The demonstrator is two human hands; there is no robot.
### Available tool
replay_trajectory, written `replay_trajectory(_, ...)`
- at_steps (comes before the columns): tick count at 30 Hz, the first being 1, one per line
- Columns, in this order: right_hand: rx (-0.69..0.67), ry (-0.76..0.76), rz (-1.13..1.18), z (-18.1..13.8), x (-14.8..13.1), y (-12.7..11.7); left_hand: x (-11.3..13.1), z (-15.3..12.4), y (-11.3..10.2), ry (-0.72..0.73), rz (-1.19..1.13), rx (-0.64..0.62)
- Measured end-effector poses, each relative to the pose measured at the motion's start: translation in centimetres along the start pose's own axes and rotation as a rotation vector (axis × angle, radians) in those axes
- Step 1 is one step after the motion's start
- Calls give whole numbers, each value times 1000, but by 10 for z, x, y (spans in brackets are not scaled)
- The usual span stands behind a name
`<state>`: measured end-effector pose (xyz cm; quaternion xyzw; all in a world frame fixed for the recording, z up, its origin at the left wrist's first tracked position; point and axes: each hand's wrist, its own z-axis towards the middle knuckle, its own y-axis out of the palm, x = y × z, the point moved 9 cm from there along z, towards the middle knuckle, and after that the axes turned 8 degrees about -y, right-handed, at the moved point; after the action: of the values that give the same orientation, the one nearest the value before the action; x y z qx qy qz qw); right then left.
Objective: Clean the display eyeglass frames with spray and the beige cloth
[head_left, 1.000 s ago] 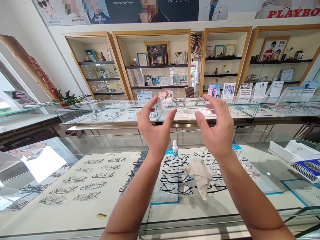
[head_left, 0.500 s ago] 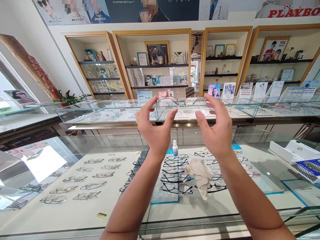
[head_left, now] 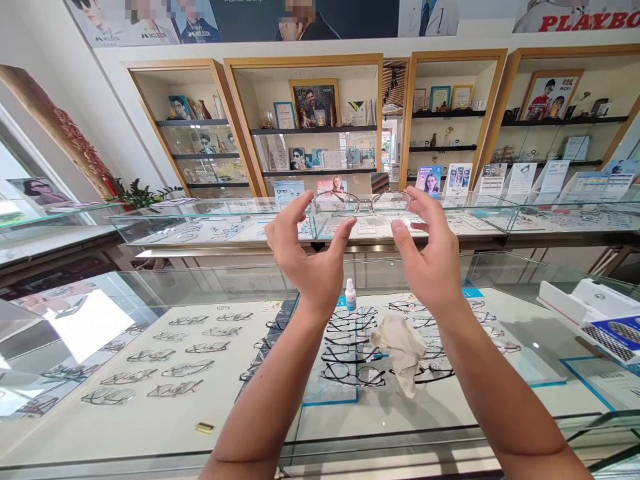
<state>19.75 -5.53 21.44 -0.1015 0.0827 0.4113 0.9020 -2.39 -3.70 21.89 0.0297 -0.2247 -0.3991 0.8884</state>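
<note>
A pair of thin-rimmed eyeglasses (head_left: 365,208) is held up in front of me, above the glass counter. My left hand (head_left: 309,257) has it by the left outer end at the fingertips, its thumb spread away below the lens. At the right outer end, the fingers of my right hand (head_left: 431,252) grip the frame, and that thumb also stands apart below. The temples are hard to make out. Beneath my hands, a crumpled beige cloth (head_left: 400,347) and a small white spray bottle (head_left: 351,296) rest on the counter top.
Several rows of eyeglasses (head_left: 173,365) lie in the glass display case (head_left: 165,433) below. A white and blue box (head_left: 607,327) sits at the right. Farther off are another glass counter (head_left: 220,227) and wooden shelves (head_left: 305,61) along the wall.
Both hands have shifted slightly left with the eyeglasses, and the frame's tilt has changed a little. The cloth and bottle have stayed in place.
</note>
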Motion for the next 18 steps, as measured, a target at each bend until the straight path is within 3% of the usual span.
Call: replay_trajectory(18, 189, -76, 37, 3, -16, -20, -24, 4, 17, -86, -245, -105)
